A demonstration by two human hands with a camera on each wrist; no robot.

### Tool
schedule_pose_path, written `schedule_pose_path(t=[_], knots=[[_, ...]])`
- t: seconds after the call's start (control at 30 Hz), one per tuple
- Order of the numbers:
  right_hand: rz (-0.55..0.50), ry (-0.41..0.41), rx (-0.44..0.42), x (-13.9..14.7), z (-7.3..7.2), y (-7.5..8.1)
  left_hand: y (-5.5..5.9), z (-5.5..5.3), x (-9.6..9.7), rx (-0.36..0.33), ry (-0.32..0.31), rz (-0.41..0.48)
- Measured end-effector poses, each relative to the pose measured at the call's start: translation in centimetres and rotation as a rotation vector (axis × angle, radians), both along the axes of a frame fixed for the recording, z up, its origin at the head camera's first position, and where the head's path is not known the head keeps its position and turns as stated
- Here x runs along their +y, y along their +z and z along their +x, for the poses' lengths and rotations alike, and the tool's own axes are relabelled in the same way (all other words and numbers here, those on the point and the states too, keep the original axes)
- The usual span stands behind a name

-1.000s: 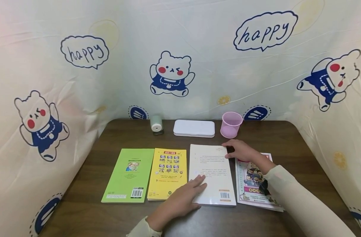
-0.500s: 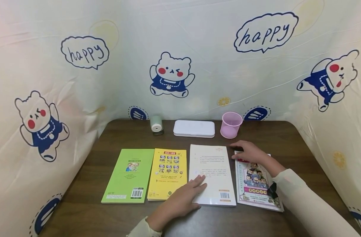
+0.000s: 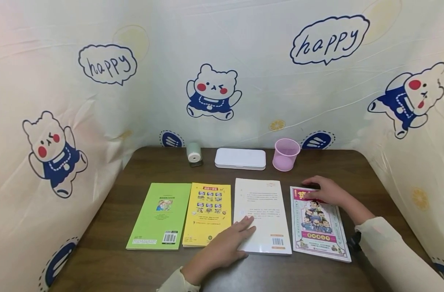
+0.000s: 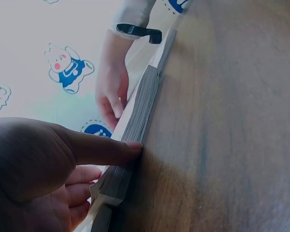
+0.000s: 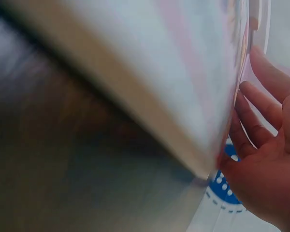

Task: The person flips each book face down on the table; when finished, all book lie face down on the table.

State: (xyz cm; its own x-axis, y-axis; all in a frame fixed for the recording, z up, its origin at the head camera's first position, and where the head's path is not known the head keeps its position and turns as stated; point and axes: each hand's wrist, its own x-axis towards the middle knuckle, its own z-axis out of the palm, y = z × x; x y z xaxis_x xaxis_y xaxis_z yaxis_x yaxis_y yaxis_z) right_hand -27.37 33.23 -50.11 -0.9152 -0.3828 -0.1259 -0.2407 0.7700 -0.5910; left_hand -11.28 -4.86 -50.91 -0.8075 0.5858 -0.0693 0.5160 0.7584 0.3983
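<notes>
Four books lie in a row on the table, and a white book [image 3: 263, 205] with small print and a barcode is third from the left. My left hand [image 3: 222, 247] rests on its lower left corner; in the left wrist view the thumb [image 4: 99, 146] lies against the thick page edges [image 4: 144, 104]. My right hand [image 3: 327, 191] hovers over or touches the top of the pink-and-white illustrated book [image 3: 318, 239] at the right, covering part of its title; which of the two cannot be told. In the right wrist view, that hand's fingers [image 5: 258, 133] are relaxed beside the blurred book [image 5: 150, 63].
A green book [image 3: 158, 223] and a yellow book [image 3: 207, 221] lie left of the white one. Along the back edge of the dark wooden table [image 3: 109, 259] stand a pale green device [image 3: 194, 152], a white flat case [image 3: 240, 159] and a pink cup [image 3: 285, 156]. A printed curtain surrounds the table.
My right hand has left the white book's upper right edge and moved right, to the top of the illustrated book. My left hand stays on the white book.
</notes>
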Motion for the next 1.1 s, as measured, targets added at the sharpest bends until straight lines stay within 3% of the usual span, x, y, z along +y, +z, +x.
schedule_pose_path(t=[0.4, 0.83, 1.1], knots=[[0.022, -0.032, 0.003, 3.4, 0.6, -0.2, -0.2, 0.0, 0.0, -0.004, 0.000, -0.008], [0.006, -0.011, -0.001, 6.0, 1.4, -0.4, 0.5, 0.0, 0.6, 0.010, 0.028, -0.065], [0.005, -0.017, -0.010, 6.2, 1.4, -0.7, 2.1, -0.5, 1.4, 0.020, 0.032, -0.098]])
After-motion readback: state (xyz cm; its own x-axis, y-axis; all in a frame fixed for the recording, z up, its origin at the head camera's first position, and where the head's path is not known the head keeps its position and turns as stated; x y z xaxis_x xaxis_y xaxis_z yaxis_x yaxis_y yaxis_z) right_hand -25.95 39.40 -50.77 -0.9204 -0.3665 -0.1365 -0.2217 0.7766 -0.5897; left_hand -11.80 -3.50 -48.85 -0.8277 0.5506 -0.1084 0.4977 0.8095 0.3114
